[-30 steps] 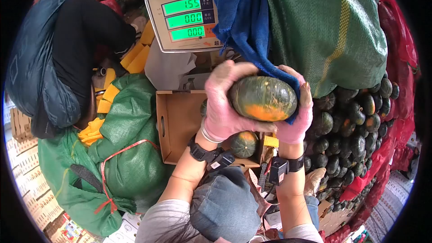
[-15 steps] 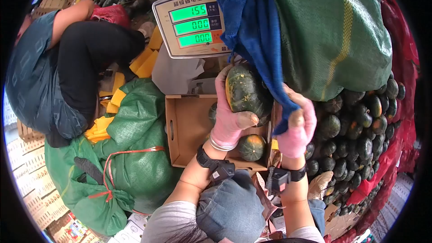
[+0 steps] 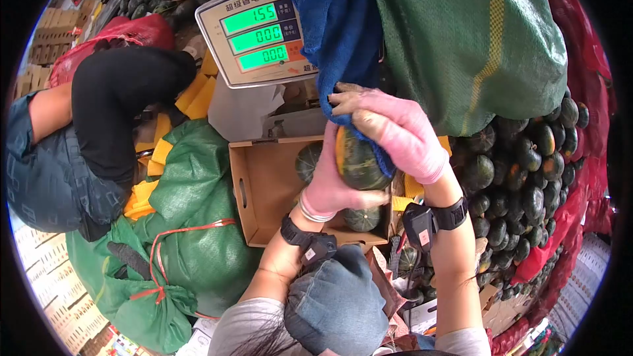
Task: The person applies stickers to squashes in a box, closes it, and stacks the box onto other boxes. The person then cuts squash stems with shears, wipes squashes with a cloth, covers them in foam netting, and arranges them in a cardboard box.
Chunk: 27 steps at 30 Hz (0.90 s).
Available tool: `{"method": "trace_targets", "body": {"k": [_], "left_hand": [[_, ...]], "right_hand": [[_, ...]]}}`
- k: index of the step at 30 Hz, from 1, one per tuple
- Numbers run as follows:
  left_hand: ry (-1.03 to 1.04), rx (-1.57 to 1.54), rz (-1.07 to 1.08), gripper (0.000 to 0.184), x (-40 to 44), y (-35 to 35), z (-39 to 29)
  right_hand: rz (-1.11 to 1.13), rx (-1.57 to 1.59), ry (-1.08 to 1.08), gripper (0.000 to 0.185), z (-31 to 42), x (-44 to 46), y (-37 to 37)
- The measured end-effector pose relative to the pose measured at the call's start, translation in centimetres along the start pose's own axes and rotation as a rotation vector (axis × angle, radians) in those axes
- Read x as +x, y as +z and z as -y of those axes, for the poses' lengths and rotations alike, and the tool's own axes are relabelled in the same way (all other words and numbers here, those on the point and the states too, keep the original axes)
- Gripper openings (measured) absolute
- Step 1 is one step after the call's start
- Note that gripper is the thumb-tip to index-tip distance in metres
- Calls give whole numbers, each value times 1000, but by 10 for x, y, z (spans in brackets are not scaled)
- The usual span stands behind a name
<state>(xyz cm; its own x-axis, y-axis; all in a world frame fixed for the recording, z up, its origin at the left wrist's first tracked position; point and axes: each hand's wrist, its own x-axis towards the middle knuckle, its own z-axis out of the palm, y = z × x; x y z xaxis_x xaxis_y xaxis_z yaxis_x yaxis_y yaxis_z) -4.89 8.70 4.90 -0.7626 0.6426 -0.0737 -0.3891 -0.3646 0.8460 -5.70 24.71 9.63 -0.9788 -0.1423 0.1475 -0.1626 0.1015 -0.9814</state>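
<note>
My left hand (image 3: 333,178), in a pink glove, grips a dark green squash (image 3: 359,160) with an orange patch, while my right hand (image 3: 399,133), gloved alike, presses a blue cloth (image 3: 339,20) over its upper side. The squash is above an open cardboard box (image 3: 260,191), in which two more squashes (image 3: 361,219) lie. Beyond the box, a scale display (image 3: 254,34) reads 1.55 on its top line and 0.00 on the two below. A green woven sack (image 3: 461,39) bulges beside the cloth, and a heap of small dark squashes (image 3: 514,191) lies to my right. On my left, tied green sacks (image 3: 204,250) sit near another person (image 3: 119,105) in black legwear, beside yellow pieces (image 3: 196,97).
</note>
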Motion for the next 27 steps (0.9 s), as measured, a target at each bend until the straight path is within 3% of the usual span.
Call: {"method": "trace_targets", "body": {"k": [2, 5, 8, 11, 13, 15, 17, 18, 19, 21, 22, 24, 25, 27], "left_hand": [[-26, -255, 53, 117, -1, -3, -1], [-169, -351, 22, 113, -3, 0, -6], [-265, 27, 70, 107, 4, -13, 4], [-213, 171, 122, 109, 8, -9, 0], [-221, -214, 77, 112, 3, 5, -7], [-115, -88, 229, 120, 5, 5, -14], [-276, -221, 109, 119, -1, 9, -17], [-250, -204, 94, 118, -2, 7, -11], [-217, -183, 81, 116, 0, 3, -3], [-155, 129, 187, 108, 4, -9, 1], [-115, 281, 234, 104, 8, -14, 1], [-339, -78, 102, 103, 2, -2, 2], [-323, -242, 98, 105, 0, 1, 7], [-244, -234, 167, 113, -3, -1, 5]], "right_hand": [[-61, -21, -77, 28, 0, -8, -1], [-68, -206, -242, 26, 0, -22, -1], [107, -587, -427, 26, 18, -20, -2], [162, -488, -471, 22, 15, -15, -16], [-7, -241, -274, 25, 1, -21, -19], [-94, -84, -135, 27, -7, -27, -22], [-181, -100, -159, 26, -8, -32, -9], [-203, -178, -204, 24, -1, -31, -2], [-84, -419, -345, 22, 3, -29, -6], [110, -638, -445, 26, 16, -27, 1], [100, -650, -479, 33, 9, -30, -1], [121, -501, -428, 27, 5, -26, -14], [99, -444, -373, 25, 4, -25, -19], [-57, -204, -212, 27, -10, -29, -22]]}}
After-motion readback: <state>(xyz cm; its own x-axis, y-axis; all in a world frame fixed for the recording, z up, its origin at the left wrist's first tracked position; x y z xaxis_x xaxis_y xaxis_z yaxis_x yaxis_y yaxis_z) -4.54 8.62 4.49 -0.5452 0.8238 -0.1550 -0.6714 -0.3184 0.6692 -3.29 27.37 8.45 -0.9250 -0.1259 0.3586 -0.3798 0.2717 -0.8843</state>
